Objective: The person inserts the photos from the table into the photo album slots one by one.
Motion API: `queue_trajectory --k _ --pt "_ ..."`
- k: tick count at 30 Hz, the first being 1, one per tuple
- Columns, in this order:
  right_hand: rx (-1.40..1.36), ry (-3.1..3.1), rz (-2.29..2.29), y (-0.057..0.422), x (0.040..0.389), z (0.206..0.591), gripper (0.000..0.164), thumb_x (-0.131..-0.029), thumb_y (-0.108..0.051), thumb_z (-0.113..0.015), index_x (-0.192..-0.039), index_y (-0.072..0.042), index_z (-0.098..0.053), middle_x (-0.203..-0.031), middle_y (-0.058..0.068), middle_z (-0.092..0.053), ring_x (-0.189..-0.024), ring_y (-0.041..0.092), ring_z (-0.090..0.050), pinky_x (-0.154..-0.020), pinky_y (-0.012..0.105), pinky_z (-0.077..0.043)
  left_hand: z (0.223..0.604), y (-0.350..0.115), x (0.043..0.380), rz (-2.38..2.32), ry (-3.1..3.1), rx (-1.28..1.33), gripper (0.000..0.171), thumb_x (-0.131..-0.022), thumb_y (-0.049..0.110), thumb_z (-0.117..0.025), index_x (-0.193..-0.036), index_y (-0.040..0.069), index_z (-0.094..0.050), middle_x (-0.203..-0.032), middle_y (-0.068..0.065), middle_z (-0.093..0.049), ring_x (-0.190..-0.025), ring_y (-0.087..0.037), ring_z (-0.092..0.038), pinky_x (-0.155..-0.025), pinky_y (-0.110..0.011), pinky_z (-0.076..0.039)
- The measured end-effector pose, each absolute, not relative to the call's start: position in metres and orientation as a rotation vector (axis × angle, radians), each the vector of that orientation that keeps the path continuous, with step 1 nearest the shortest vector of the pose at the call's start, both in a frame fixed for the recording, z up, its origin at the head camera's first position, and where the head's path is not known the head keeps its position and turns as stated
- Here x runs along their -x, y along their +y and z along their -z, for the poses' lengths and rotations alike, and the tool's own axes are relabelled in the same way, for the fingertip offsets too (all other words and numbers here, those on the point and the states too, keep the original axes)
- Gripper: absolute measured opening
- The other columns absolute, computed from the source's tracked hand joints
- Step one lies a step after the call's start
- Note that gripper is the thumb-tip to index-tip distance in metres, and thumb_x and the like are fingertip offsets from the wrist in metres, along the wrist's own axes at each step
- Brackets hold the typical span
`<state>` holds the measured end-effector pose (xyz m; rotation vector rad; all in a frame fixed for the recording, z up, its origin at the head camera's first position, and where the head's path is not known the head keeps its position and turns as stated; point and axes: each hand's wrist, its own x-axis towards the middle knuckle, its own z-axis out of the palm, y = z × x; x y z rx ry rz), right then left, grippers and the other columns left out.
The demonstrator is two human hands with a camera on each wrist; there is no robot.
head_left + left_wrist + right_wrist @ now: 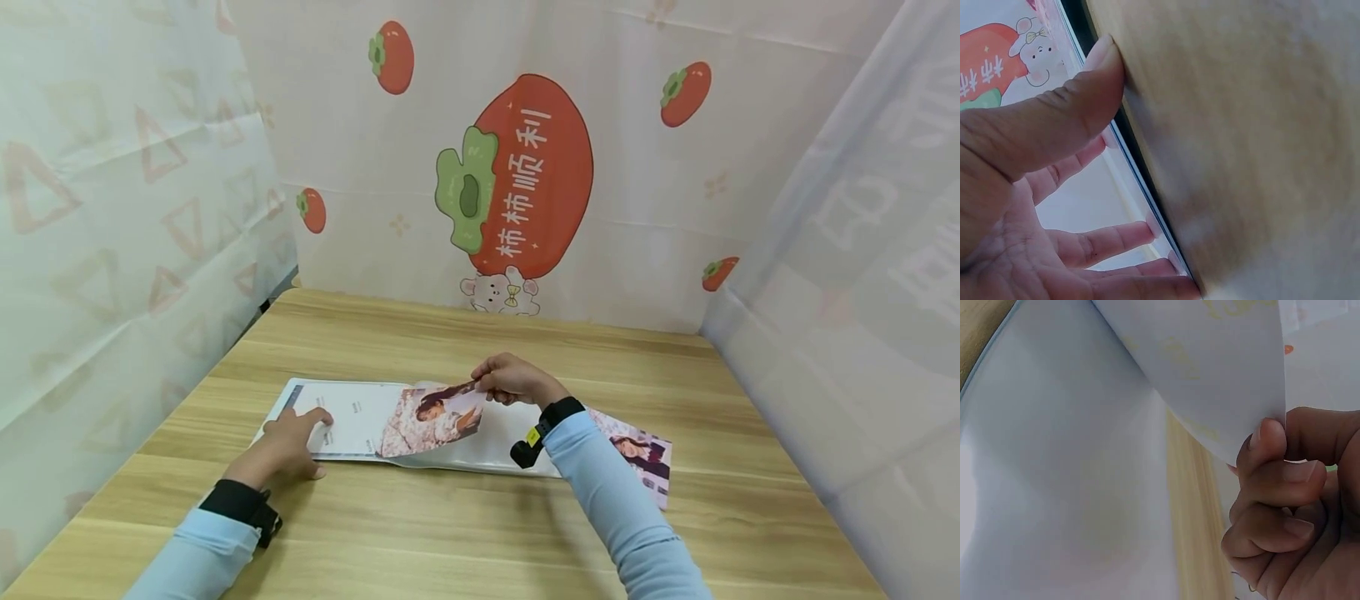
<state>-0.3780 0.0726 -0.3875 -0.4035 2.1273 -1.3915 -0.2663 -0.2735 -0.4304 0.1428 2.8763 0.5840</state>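
An open photo album (465,454) with clear sleeves lies on the table. My left hand (283,444) rests on its white left page (348,408), fingers spread and thumb by the near edge. In the left wrist view the fingers (1107,242) are fairly straight against the page. My right hand (517,381) pinches the raised right corner of a photo (431,417) of a person among pink blossoms. The photo's left part lies at the album's middle; whether it sits inside a sleeve I cannot tell. Its white back (1210,369) shows in the right wrist view.
Another photo (645,454) lies at the album's right end, partly hidden by my right forearm. The wooden table (450,533) reaches to a cloth backdrop (637,250) printed with persimmons. Cloth side walls (135,208) stand left and right.
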Motion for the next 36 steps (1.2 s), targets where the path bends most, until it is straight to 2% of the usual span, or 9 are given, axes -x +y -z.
queue_trajectory --k 4,10,16,21,24,28,31,36 --pt "0.430 2.144 1.378 0.068 0.377 0.387 0.030 -0.093 -0.004 -0.053 -0.120 0.007 -0.050 -0.071 0.008 -0.052 -0.048 0.013 -0.038 -0.043 0.023 -0.031 0.430 -0.274 0.266 -0.596 2.871 -0.143 0.065 -0.062 0.014 -0.086 -0.117 0.007 -0.052 -0.110 -0.033 -0.040 -0.088 -0.047 -0.040 -0.071 -0.057 -0.039" --pt "0.403 2.170 1.396 0.059 0.374 0.395 0.043 -0.093 -0.005 -0.054 -0.131 0.008 -0.039 -0.066 0.008 -0.054 -0.047 0.013 -0.038 -0.042 0.023 -0.029 0.430 -0.272 0.265 -0.606 2.878 -0.142 0.065 -0.061 0.014 -0.086 -0.117 0.007 -0.052 -0.110 -0.035 -0.038 -0.088 -0.049 -0.039 -0.070 -0.058 -0.040" --pt "0.329 2.195 1.444 0.057 0.371 0.400 0.038 -0.091 -0.004 -0.057 -0.123 0.008 -0.041 -0.064 0.009 -0.055 -0.046 0.013 -0.040 -0.042 0.024 -0.029 0.430 -0.272 0.265 -0.599 2.880 -0.133 0.066 -0.061 0.013 -0.086 -0.117 0.007 -0.053 -0.110 -0.036 -0.038 -0.089 -0.050 -0.039 -0.070 -0.058 -0.040" --pt "0.298 2.202 1.495 0.057 0.361 0.400 0.034 -0.092 -0.011 -0.059 -0.113 0.006 -0.039 -0.063 0.012 -0.060 -0.046 0.016 -0.052 -0.043 0.026 -0.035 0.429 -0.272 0.263 -0.592 2.875 -0.125 0.065 -0.062 0.016 -0.086 -0.117 0.007 -0.052 -0.110 -0.035 -0.038 -0.089 -0.049 -0.039 -0.071 -0.058 -0.040" --pt "0.289 2.228 1.494 0.057 0.352 0.400 0.037 -0.091 -0.012 -0.061 -0.114 0.005 -0.037 -0.065 0.014 -0.063 -0.049 0.019 -0.057 -0.045 0.026 -0.039 0.428 -0.274 0.262 -0.578 2.869 -0.148 0.065 -0.064 0.018 -0.085 -0.118 0.007 -0.052 -0.108 -0.033 -0.039 -0.088 -0.047 -0.039 -0.070 -0.056 -0.039" --pt "0.289 2.245 1.532 0.057 0.337 0.406 0.054 -0.089 -0.008 -0.062 -0.128 0.007 -0.028 -0.072 0.014 -0.065 -0.054 0.019 -0.060 -0.048 0.026 -0.043 0.428 -0.278 0.261 -0.548 2.866 -0.196 0.065 -0.067 0.019 -0.083 -0.121 0.007 -0.050 -0.105 -0.030 -0.039 -0.086 -0.045 -0.040 -0.069 -0.055 -0.039" --pt "0.321 2.263 1.560 0.059 0.325 0.412 0.066 -0.087 -0.008 -0.064 -0.136 0.006 -0.021 -0.082 0.015 -0.065 -0.063 0.021 -0.063 -0.056 0.030 -0.047 0.428 -0.279 0.262 -0.534 2.866 -0.210 0.064 -0.068 0.019 -0.083 -0.121 0.007 -0.049 -0.104 -0.029 -0.040 -0.086 -0.045 -0.040 -0.070 -0.055 -0.040" --pt "0.483 2.421 1.395 0.061 0.303 0.425 0.080 -0.080 -0.015 -0.074 -0.140 0.002 -0.023 -0.107 0.017 -0.057 -0.081 0.021 -0.061 -0.068 0.036 -0.049 0.430 -0.277 0.262 -0.525 2.853 -0.219 0.064 -0.069 0.019 -0.082 -0.123 0.007 -0.049 -0.104 -0.029 -0.040 -0.086 -0.044 -0.040 -0.069 -0.054 -0.040"
